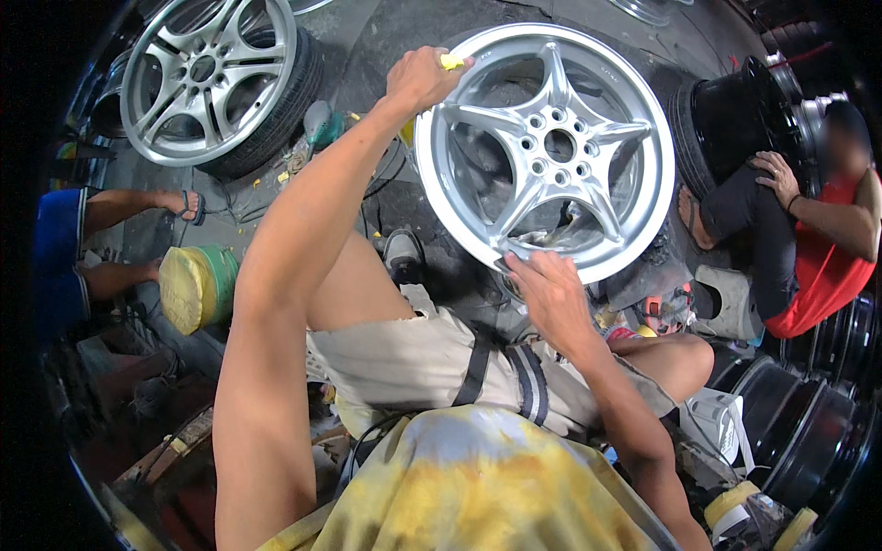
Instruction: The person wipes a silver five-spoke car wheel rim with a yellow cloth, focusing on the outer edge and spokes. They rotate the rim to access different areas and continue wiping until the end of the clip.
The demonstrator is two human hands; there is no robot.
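A silver alloy wheel rim (557, 92) with five spokes lies face up in front of me. My left hand (424, 83) grips its outer lip at the upper left, fingers curled over the edge. A small yellow piece (451, 61) shows at those fingers; whether it is tape or a pad I cannot tell. At the near edge, my right hand (551, 292) presses bent fingers onto the lip. Something small and dark (503, 265) sits by its fingertips, mostly covered by them.
Another silver wheel with a tire (200, 69) leans at the far left. A green power tool (322, 124) and cables lie beside it. A yellow-covered round container (186, 289) stands left. One person in red (831, 275) sits at the right near black wheels (749, 110); another person's legs show left.
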